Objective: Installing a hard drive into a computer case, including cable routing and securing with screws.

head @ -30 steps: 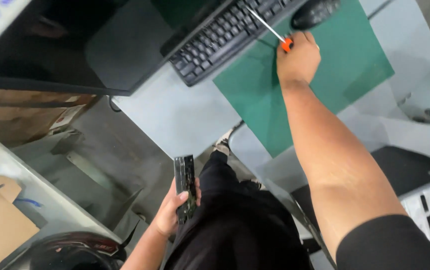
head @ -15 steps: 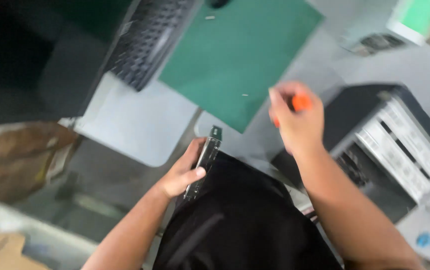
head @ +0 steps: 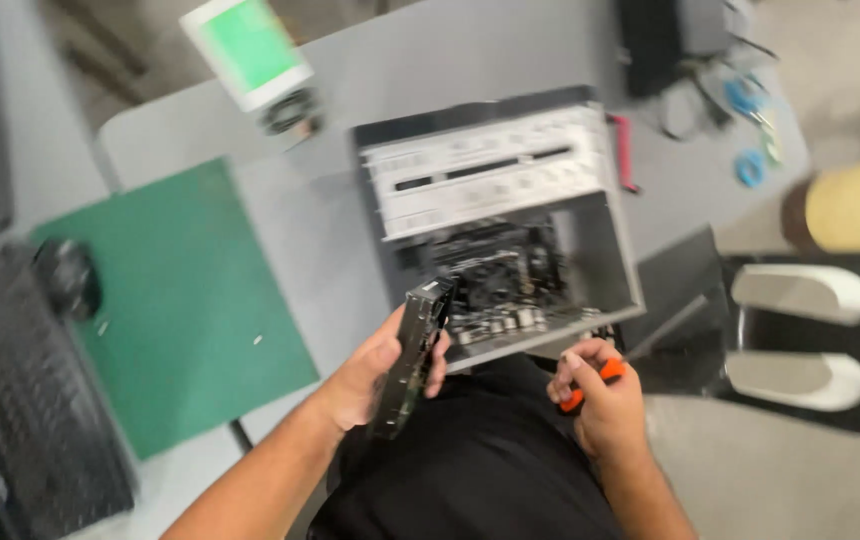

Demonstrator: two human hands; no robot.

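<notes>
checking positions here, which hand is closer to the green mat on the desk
Left. The left hand, holding a dark flat part, sits just right of the green mat. The right hand, gripping an orange-handled tool, is farther right, below the open computer case.

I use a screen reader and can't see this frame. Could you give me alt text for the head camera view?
The left hand grips a flat dark circuit card and the right hand an orange-handled screwdriver, both in front of an open grey metal computer case on a grey table. A green cutting mat lies left.
</notes>
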